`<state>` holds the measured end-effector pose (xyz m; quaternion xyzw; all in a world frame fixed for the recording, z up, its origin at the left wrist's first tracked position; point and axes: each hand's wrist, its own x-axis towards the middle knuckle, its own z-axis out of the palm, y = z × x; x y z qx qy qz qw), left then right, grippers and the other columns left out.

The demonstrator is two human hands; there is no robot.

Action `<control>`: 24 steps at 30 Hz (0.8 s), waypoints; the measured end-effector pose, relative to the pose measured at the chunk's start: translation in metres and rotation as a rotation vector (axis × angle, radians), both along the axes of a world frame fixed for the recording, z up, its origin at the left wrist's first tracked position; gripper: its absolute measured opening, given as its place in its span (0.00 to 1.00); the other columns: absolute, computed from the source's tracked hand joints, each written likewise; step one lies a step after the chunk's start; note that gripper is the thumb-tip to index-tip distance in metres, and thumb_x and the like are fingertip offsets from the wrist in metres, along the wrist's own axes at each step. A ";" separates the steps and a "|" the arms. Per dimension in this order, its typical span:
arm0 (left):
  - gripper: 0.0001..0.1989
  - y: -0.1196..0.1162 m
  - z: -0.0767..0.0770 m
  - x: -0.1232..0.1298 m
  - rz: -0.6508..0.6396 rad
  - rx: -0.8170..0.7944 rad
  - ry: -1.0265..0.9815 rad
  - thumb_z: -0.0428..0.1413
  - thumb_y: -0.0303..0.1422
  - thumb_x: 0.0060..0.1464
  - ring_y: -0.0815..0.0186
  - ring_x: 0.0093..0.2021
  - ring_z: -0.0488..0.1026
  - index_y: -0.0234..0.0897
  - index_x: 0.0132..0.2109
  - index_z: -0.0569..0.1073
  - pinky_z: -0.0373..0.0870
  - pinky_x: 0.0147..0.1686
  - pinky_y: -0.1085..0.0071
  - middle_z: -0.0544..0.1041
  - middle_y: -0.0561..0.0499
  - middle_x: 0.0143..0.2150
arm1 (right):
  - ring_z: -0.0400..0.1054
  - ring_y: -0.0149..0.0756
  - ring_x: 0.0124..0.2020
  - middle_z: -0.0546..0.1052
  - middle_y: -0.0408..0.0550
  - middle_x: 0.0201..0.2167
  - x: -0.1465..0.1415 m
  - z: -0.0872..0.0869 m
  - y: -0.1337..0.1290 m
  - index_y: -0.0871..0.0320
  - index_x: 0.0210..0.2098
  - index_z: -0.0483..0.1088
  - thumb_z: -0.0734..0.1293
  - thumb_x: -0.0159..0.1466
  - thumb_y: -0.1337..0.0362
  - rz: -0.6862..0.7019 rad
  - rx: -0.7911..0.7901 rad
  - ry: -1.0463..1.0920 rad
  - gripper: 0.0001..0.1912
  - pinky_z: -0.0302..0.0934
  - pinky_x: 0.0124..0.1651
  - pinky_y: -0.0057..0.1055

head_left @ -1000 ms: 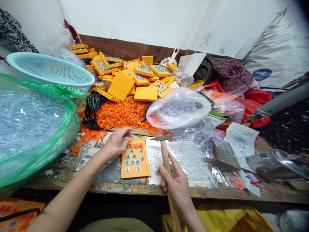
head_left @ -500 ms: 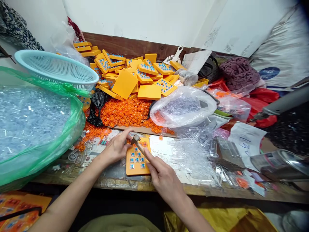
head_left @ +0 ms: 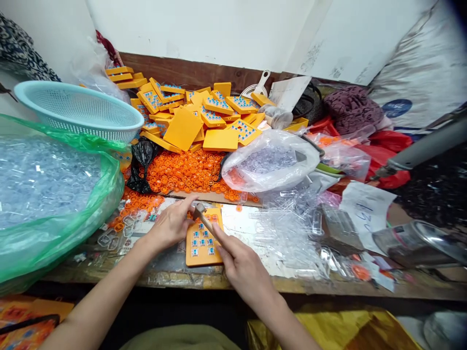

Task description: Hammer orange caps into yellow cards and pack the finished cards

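A yellow plastic panel [head_left: 202, 245] with small blue pieces and a few orange rings set in it lies flat near the bench's front edge. My left hand [head_left: 171, 223] rests on its left top corner and pins it down. My right hand [head_left: 242, 267] grips the wooden handle of a small hammer [head_left: 200, 212], whose metal head sits on the panel's top row, close to my left fingertips.
A heap of loose orange rings [head_left: 182, 172] lies behind the panel, a pile of yellow panels [head_left: 204, 114] further back. A big green bag of clear pieces [head_left: 47, 184] and a blue basket [head_left: 78, 109] fill the left. Clear bags [head_left: 270, 163] and scattered clear parts [head_left: 292, 228] lie right.
A second ago the hammer stood raised to the right of the panel. My right hand swung it left and down, so its head now rests on the panel's top row. The left hand stays put.
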<state>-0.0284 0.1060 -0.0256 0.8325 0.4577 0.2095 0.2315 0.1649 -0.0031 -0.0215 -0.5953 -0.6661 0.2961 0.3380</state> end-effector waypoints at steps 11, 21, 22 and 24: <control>0.10 0.014 0.017 0.103 -0.209 0.018 0.136 0.51 0.26 0.56 0.59 0.48 0.73 0.36 0.41 0.77 0.67 0.49 0.65 0.79 0.44 0.44 | 0.54 0.21 0.15 0.71 0.37 0.24 0.027 -0.022 -0.031 0.49 0.63 0.56 0.71 0.57 0.56 -0.719 0.034 0.784 0.38 0.53 0.16 0.20; 0.09 0.027 0.007 0.133 -0.314 -0.146 0.196 0.57 0.23 0.45 0.65 0.31 0.75 0.35 0.35 0.79 0.68 0.30 0.75 0.79 0.50 0.29 | 0.56 0.22 0.15 0.73 0.39 0.24 0.025 -0.025 -0.031 0.51 0.64 0.54 0.72 0.55 0.54 -0.694 0.012 0.811 0.41 0.53 0.17 0.21; 0.08 0.024 0.006 0.131 -0.320 -0.146 0.196 0.57 0.23 0.45 0.65 0.30 0.75 0.35 0.33 0.79 0.68 0.30 0.75 0.79 0.49 0.29 | 0.56 0.22 0.15 0.73 0.39 0.24 0.025 -0.025 -0.030 0.52 0.64 0.54 0.72 0.55 0.54 -0.694 0.008 0.810 0.41 0.53 0.17 0.20; 0.08 0.017 0.004 0.129 -0.314 -0.121 0.193 0.55 0.21 0.46 0.62 0.32 0.75 0.33 0.31 0.79 0.68 0.32 0.72 0.79 0.45 0.32 | 0.55 0.21 0.15 0.72 0.38 0.24 0.024 -0.024 -0.029 0.52 0.65 0.53 0.72 0.55 0.54 -0.689 0.000 0.806 0.42 0.53 0.16 0.20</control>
